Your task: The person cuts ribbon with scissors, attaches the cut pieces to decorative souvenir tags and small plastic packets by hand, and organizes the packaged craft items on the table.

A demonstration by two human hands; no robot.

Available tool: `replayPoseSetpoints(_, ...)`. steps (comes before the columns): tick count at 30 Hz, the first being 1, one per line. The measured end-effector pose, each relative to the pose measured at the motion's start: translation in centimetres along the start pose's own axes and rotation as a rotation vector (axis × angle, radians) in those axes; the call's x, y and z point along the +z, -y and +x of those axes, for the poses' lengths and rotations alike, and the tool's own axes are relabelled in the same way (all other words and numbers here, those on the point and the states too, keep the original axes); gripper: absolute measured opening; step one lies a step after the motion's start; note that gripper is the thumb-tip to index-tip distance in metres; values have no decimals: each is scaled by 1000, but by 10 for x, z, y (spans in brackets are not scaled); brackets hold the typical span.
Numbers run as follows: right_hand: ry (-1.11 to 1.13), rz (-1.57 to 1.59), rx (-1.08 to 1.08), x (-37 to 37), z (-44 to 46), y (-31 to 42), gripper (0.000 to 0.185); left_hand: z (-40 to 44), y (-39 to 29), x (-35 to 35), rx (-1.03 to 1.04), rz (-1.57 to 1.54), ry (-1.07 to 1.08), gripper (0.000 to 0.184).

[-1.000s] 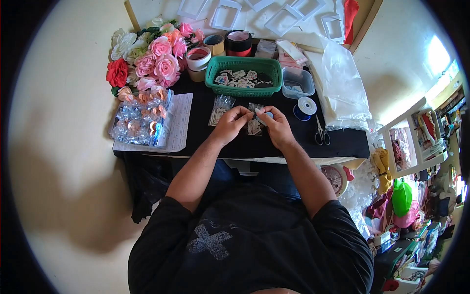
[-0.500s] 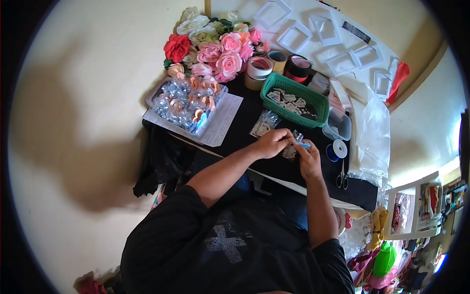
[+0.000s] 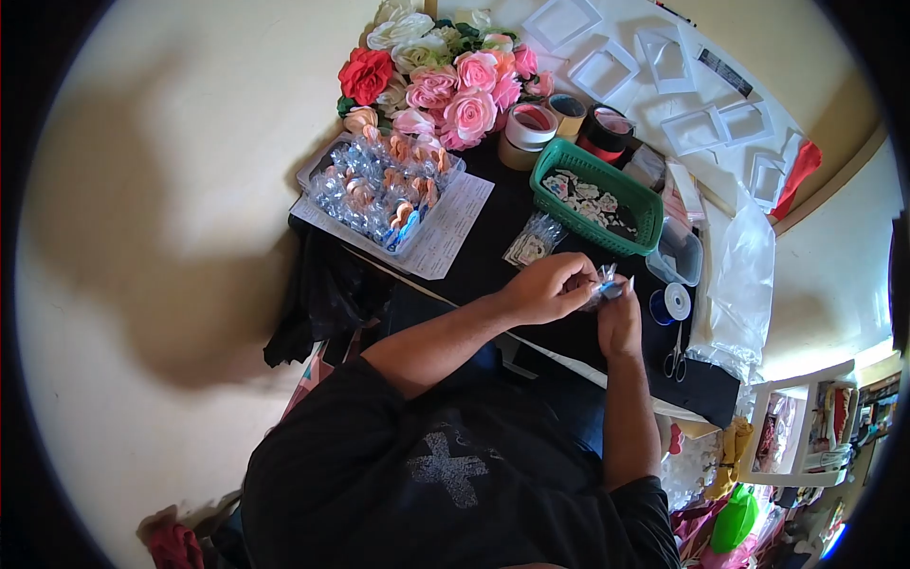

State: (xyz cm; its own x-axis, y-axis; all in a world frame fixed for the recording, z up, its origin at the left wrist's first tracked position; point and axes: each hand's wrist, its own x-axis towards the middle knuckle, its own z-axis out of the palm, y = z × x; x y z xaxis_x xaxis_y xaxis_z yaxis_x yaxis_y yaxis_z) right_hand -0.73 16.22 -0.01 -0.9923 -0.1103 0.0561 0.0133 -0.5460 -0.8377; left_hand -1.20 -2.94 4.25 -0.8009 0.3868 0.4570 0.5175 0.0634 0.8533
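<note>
Roses [image 3: 469, 116] nr the wall [image 3: 218, 76], tape rolls [image 3: 527, 137] just beside 'em; wht frames [image 3: 621, 84] behind, red cloth [image 3: 801, 175] nr those; shelf [image 3: 804, 427] over there, w/ misc. stuff.

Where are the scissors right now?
In the head view, the scissors lie on the black cloth, to the right of the right hand, just below the blue spool.

Black-topped table [image 3: 485, 256], green basket [image 3: 592, 226], plastic tub [image 3: 684, 256], spool [image 3: 673, 302], scissors [image 3: 675, 364], tape rolls [image 3: 527, 136], bag [image 3: 536, 235] of perhaps cutouts [image 3: 526, 250]
</note>
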Motion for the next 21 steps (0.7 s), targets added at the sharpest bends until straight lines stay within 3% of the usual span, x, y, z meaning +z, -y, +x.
replayPoseSetpoints(1,-62,-19,15,0,1,-2,38,-2,-12,-8,-22,-2,-22,15)
replayPoseSetpoints(6,-24,-98,-3,-5,-1,-4,38,-21,-27,-69,-143,71,-193,13)
replayPoseSetpoints(10,100,-134,-46,-2,-2,-1,37,-36,-27,-125,-51,289,-431,11)
replayPoseSetpoints(13,86,-225,-73,-1,-3,-1,36,-50,-39,-156,-379,275,-478,11)
replayPoseSetpoints(17,55,-308,-29,6,-6,3,30,-57,-22,-174,-485,307,-600,17)
replayPoseSetpoints(21,65,-300,12,5,-7,4,28,-53,-14,-181,-513,536,-679,22)
